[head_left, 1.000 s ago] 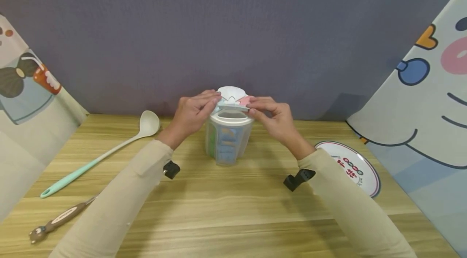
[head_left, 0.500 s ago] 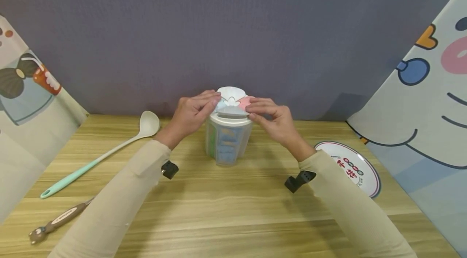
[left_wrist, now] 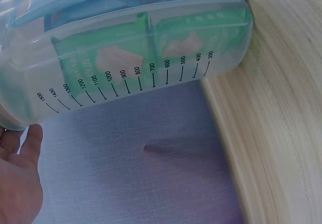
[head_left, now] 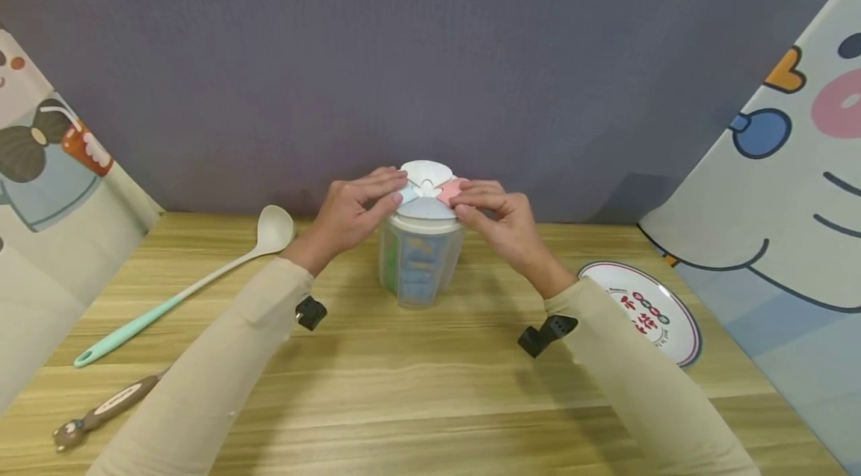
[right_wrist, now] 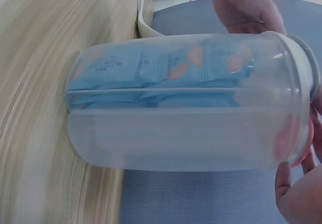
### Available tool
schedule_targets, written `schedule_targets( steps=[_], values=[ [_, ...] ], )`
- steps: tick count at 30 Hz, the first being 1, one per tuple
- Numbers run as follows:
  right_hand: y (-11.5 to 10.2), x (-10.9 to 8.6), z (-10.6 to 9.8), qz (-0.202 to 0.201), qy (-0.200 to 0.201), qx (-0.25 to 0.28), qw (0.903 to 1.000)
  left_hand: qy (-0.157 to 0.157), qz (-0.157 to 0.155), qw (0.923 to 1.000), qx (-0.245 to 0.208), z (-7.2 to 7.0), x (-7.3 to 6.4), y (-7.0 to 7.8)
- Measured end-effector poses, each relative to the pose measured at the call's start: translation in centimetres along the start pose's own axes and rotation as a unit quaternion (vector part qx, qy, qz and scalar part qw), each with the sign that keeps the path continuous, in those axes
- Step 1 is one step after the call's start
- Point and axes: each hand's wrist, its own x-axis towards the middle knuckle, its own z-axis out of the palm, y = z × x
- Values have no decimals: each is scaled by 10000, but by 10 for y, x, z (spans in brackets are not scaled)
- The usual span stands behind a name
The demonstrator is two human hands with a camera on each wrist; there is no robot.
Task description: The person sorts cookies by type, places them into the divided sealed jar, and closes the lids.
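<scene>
A tall translucent storage container (head_left: 418, 267) stands upright at the back of the table, against the grey wall. Its divided lid (head_left: 427, 189) has white, pink and pale blue flaps, and the front flap lies flat. Blue packets (right_wrist: 166, 70) and green packets (left_wrist: 108, 58) show through its walls, with black measuring marks on one side. My left hand (head_left: 356, 208) holds the lid's left edge, thumb on top by the pale blue flap. At the right edge my right hand (head_left: 501, 218) grips the lid, fingers over the pink flap and thumb at the front rim.
On the left lie a ladle (head_left: 202, 283) with a mint handle and a utensil with a brown bear handle (head_left: 110, 407), partly under my left sleeve. A white plate (head_left: 673, 319) with red writing rests at the right. Cartoon-printed panels (head_left: 807, 199) flank both sides.
The front flap of the lid has swung down from raised to flat, covering the opening. My right fingers and thumb have moved slightly left and lower; my left hand barely moved.
</scene>
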Motion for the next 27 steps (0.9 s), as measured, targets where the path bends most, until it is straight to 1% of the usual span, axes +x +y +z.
schedule_targets(
  steps=[8,14,18,22,25,27],
  values=[
    [-1,4,1,-148,-128,-254,9995,0,69,9999,147,-1,2,1],
    [-4,6,1,-133,-237,-437,9987,24,116,9997,225,-1,2,-1],
    [-6,7,1,-269,-349,-543,9976,-26,86,9997,239,-2,0,0],
    [-5,8,1,-431,-451,-675,9958,-45,156,9995,265,-4,1,0],
    [-4,10,2,-463,-512,-791,9945,-37,212,9993,320,-6,2,-2],
    [-4,11,4,-457,-545,-839,9939,-55,174,9993,330,-7,2,-3]
  ],
)
